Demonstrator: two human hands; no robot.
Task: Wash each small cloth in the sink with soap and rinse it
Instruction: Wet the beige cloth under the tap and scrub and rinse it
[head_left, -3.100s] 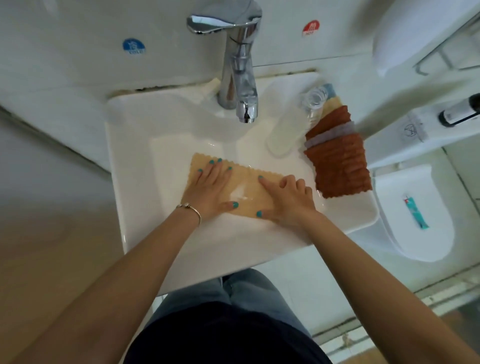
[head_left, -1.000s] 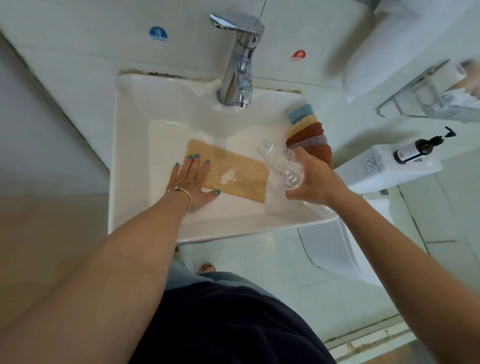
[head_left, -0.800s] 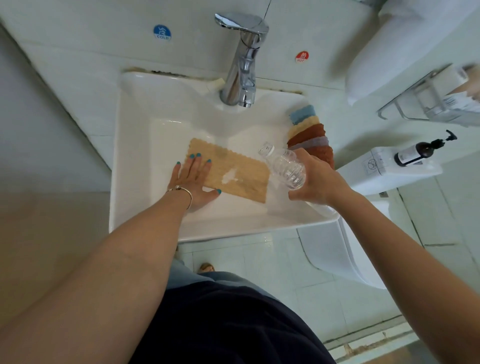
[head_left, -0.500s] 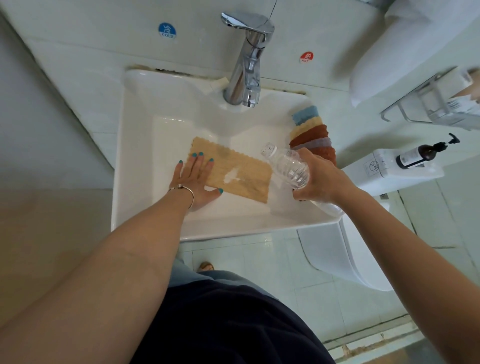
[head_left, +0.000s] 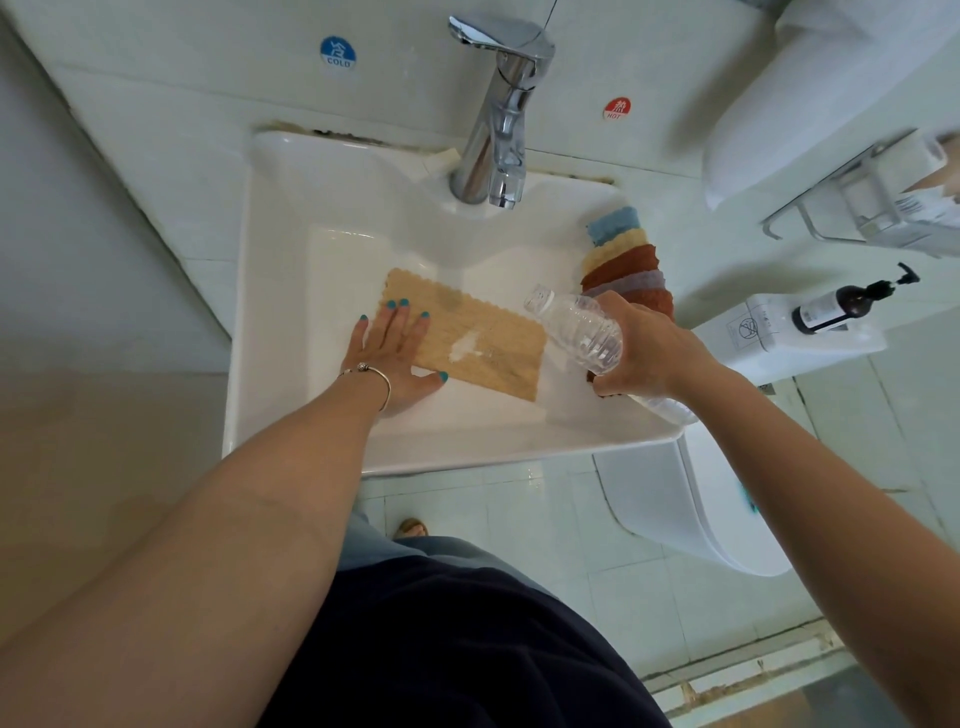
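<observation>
A tan cloth (head_left: 483, 340) with scalloped edges lies flat in the white sink (head_left: 291, 249), a white patch of soap near its middle. My left hand (head_left: 392, 348) presses flat on the cloth's left end, fingers straight. My right hand (head_left: 644, 353) grips a clear plastic bottle (head_left: 576, 325), uncapped and tilted, its mouth pointing toward the cloth's right end. A stack of folded cloths (head_left: 626, 265) in blue, cream, rust and lilac sits on the sink's right rim, partly hidden behind my right hand.
A chrome tap (head_left: 498, 114) stands at the back of the sink, no water running. Cold and hot stickers are on the wall tiles. A toilet (head_left: 675, 509) is to the right, with a dark pump bottle (head_left: 847, 306) on its cistern. A wire shelf is at far right.
Three seconds ago both hands lay on the cloth and the bottle stood by the stack. Over the last second the tilted bottle stays near the cloth's right end; my left hand stays put.
</observation>
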